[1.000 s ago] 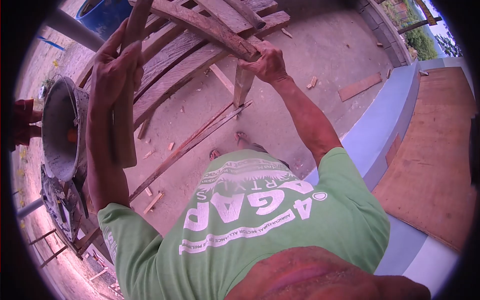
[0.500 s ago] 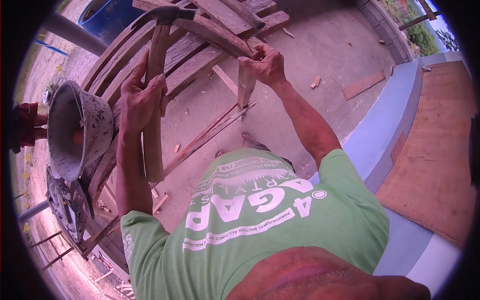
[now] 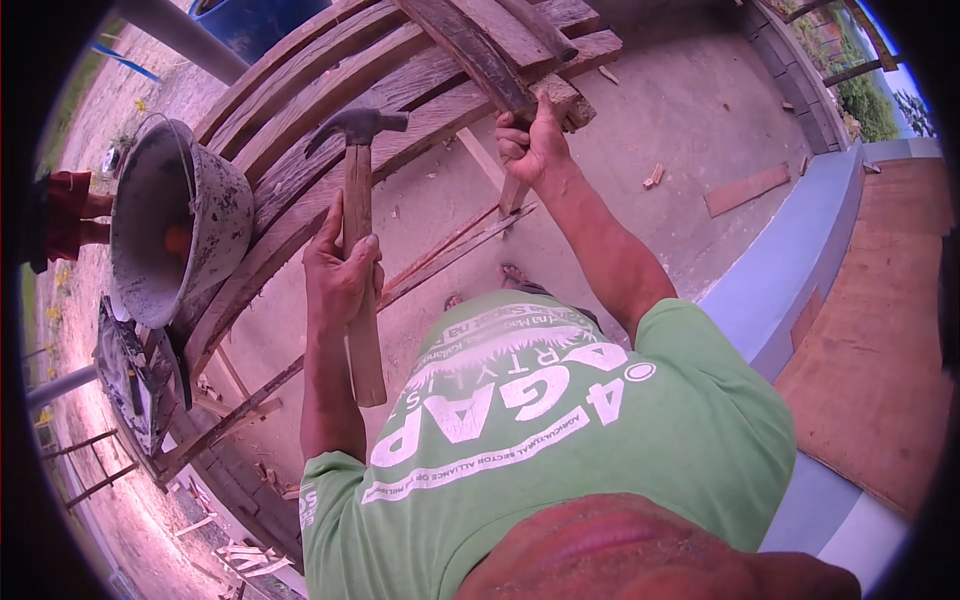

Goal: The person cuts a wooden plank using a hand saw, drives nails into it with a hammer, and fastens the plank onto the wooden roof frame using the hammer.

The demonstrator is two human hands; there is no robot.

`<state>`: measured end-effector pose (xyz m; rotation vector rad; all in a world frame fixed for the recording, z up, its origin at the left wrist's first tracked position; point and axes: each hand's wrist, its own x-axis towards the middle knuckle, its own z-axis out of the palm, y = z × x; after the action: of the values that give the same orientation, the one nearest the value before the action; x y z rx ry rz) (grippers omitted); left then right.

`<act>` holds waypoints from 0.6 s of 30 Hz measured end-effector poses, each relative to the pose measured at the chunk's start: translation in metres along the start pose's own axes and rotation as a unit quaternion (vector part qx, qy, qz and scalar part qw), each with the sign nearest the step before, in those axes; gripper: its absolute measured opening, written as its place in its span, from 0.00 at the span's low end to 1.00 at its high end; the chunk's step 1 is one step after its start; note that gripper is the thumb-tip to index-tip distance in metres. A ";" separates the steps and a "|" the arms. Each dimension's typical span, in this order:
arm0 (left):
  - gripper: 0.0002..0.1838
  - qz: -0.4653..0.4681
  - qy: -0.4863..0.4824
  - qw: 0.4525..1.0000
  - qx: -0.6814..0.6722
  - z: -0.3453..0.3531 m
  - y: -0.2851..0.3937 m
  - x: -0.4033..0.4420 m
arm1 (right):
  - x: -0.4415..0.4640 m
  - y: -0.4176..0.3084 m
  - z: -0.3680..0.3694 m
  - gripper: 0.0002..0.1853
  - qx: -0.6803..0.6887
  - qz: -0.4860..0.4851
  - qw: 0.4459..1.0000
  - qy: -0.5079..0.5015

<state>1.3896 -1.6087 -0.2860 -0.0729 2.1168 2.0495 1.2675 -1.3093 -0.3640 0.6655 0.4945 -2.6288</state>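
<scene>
Your left hand (image 3: 342, 275) is closed around the brown wooden handle of a dark metal-headed claw hammer (image 3: 358, 185). The head sits beyond your fingers; the handle's butt extends below them, beside your forearm. Your right hand (image 3: 535, 145) has its fingers curled at the near end of a dark brown rectangular wooden beam (image 3: 465, 55); you cannot tell whether they clamp it. The hammer head is apart from the beam.

“4 AGAP” (white) on shirt (image 3: 640, 450)

One timber (image 3: 472, 55) lies across the planks (image 3: 425, 132), the bucket (image 3: 222, 205) at left (the tub (image 3: 260, 25) is behind), the panel (image 3: 880, 330) at right.
</scene>
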 end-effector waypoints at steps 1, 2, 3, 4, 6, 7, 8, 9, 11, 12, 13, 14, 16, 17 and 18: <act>0.38 0.000 0.000 1.000 0.003 0.000 0.000 -0.003 | -0.001 -0.006 0.000 0.40 -0.017 -0.004 1.000 0.015; 0.38 0.003 0.000 1.000 0.007 0.001 0.000 -0.004 | -0.005 -0.013 -0.001 0.41 -0.033 -0.009 0.999 0.028; 0.39 0.007 -0.002 1.000 0.012 0.001 0.001 -0.004 | -0.019 -0.017 -0.005 0.38 -0.094 0.002 0.996 0.005; 0.39 0.005 -0.003 1.000 0.019 0.002 0.004 -0.005 | -0.033 -0.017 -0.008 0.36 -0.150 0.011 0.988 0.045; 0.39 0.000 -0.005 1.000 0.030 0.002 0.010 -0.008 | -0.055 -0.017 -0.017 0.32 -0.257 0.031 0.957 0.129; 0.39 0.004 -0.012 0.999 0.034 0.002 0.013 -0.006 | -0.064 -0.024 -0.022 0.27 -0.292 -0.004 0.951 0.103; 0.39 0.007 -0.017 0.999 0.035 0.002 0.015 -0.006 | -0.073 -0.032 -0.026 0.22 -0.327 -0.037 0.941 0.077; 0.39 0.009 -0.020 0.999 0.038 0.001 0.017 -0.005 | -0.082 -0.040 -0.030 0.19 -0.362 -0.069 0.928 0.049; 0.39 0.008 -0.039 0.998 0.058 0.000 0.020 0.003 | -0.093 -0.060 -0.021 0.20 -0.409 -0.129 0.903 -0.006; 0.39 0.008 -0.047 0.996 0.069 0.000 0.023 0.008 | -0.096 -0.066 -0.006 0.21 -0.428 -0.161 0.889 -0.017; 0.39 0.012 -0.053 0.995 0.083 0.002 0.030 0.011 | -0.099 -0.071 0.009 0.21 -0.444 -0.193 0.875 -0.028; 0.39 0.016 -0.058 0.995 0.086 0.005 0.033 0.014 | -0.100 -0.075 0.018 0.21 -0.459 -0.225 0.858 -0.039; 0.40 0.023 -0.070 0.993 0.094 0.009 0.036 0.017 | -0.102 -0.080 0.011 0.21 -0.511 -0.136 0.848 -0.033; 0.40 0.025 -0.074 0.993 0.084 0.010 0.035 0.017 | -0.103 -0.076 -0.003 0.21 -0.566 -0.089 0.819 -0.004; 0.40 0.028 -0.078 0.994 0.073 0.011 0.031 0.015 | -0.103 -0.071 -0.019 0.21 -0.618 -0.042 0.785 0.027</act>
<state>1.3706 -1.5946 -0.2581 0.1633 2.1852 1.8546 1.3275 -1.2118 -0.3097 0.2328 1.9879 -1.7062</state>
